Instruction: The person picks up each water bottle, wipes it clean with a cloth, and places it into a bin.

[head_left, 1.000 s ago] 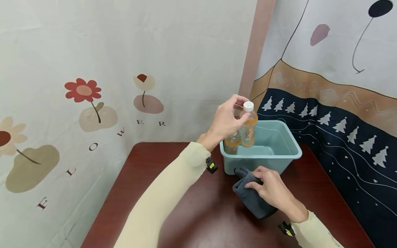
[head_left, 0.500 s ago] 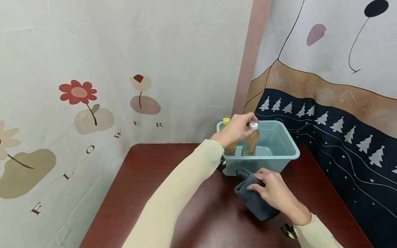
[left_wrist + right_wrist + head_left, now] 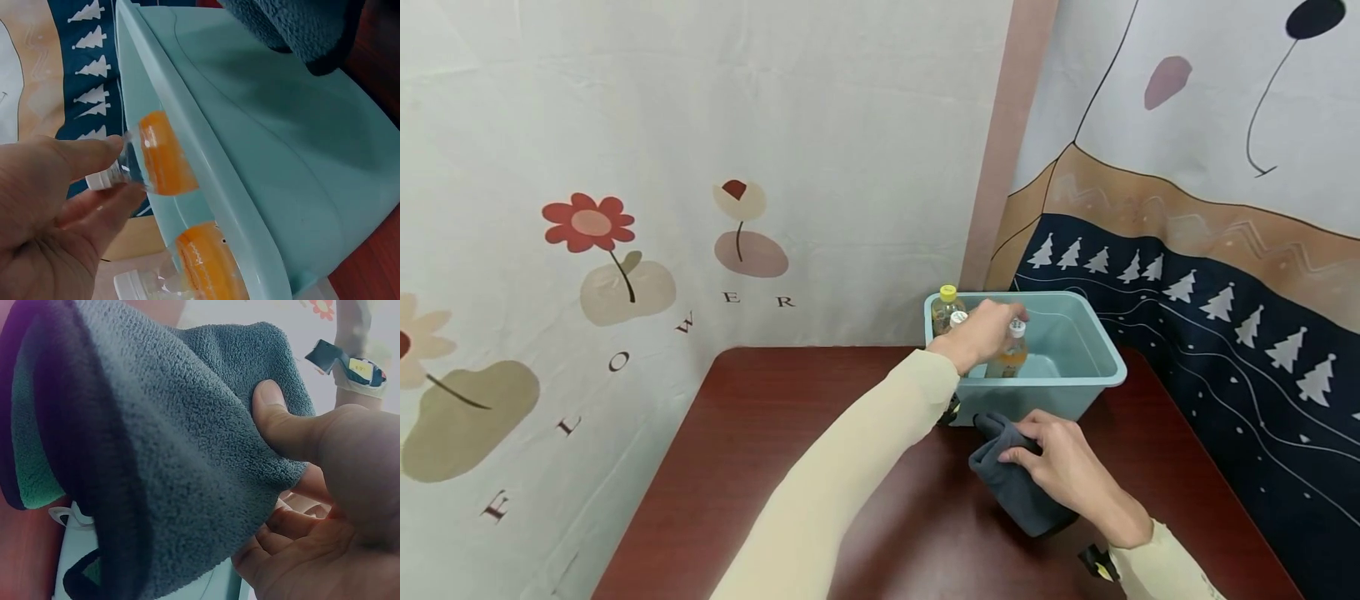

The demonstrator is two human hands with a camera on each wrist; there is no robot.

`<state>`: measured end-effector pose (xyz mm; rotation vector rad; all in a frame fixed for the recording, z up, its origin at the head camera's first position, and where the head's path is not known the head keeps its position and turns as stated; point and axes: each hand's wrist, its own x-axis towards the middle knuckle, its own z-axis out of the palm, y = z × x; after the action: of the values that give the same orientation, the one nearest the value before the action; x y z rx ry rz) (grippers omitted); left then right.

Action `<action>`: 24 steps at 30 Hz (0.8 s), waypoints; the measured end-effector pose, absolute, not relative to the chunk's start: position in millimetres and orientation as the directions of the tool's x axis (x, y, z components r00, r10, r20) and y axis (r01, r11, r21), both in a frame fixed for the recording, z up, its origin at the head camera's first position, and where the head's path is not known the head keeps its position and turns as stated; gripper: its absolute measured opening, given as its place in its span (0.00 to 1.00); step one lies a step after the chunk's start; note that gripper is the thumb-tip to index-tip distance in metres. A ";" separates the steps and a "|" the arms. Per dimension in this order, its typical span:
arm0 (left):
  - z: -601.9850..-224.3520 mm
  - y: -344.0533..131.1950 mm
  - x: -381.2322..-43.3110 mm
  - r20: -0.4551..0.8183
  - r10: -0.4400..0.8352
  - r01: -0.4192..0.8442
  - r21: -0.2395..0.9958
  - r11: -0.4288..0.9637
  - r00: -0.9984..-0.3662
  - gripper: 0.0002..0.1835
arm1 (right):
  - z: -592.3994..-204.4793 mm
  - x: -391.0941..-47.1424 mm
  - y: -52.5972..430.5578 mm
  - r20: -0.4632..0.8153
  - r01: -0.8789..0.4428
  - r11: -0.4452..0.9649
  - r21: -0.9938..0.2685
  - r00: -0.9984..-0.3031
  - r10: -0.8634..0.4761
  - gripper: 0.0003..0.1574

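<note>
My left hand (image 3: 983,332) reaches over the near rim of a light teal plastic bin (image 3: 1063,398) and pinches a clear bottle (image 3: 165,153) around its neck, just below the white cap. This bottle has an orange band and stands upright inside the bin. Beside it is a second white-capped bottle (image 3: 209,262), partly hidden by my hand in the head view. A yellow-capped bottle (image 3: 943,312) stands in the bin's far left corner. In front of the bin my right hand (image 3: 1063,462) pinches a folded dark grey-blue towel (image 3: 187,419) between thumb and fingers.
The bin stands at the back of a dark red-brown table (image 3: 775,467). Behind it hangs a pale curtain (image 3: 850,167) with printed flowers, and a navy tree-patterned one (image 3: 1210,367) is at the right. Each wrist wears a small black device.
My left hand has lowered the white-capped bottle from above the bin's rim down into the bin. The yellow-capped bottle has come into sight. My right hand and the towel have hardly moved.
</note>
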<state>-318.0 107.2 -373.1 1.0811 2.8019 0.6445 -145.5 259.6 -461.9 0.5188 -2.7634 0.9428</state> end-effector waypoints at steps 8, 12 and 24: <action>-365.1 101.7 -306.2 0.110 0.653 0.644 0.347 0.682 -0.750 0.29 | -465.6 -144.2 261.3 0.282 -0.388 0.752 -0.533 -0.919 -0.275 0.12; -353.4 93.8 -294.9 0.149 0.641 0.646 0.353 0.677 -0.753 0.29 | -466.1 -144.5 260.8 0.295 -0.394 0.760 -0.517 -0.915 -0.274 0.13; -336.6 21.9 -242.6 0.367 0.580 0.683 0.468 0.561 -0.727 0.24 | -469.8 -145.6 251.4 0.342 -0.444 0.818 -0.366 -0.881 -0.326 0.17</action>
<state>-242.6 21.9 -336.6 1.1942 2.9242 1.0010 -145.6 251.4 -469.8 0.5917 -2.7383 0.6459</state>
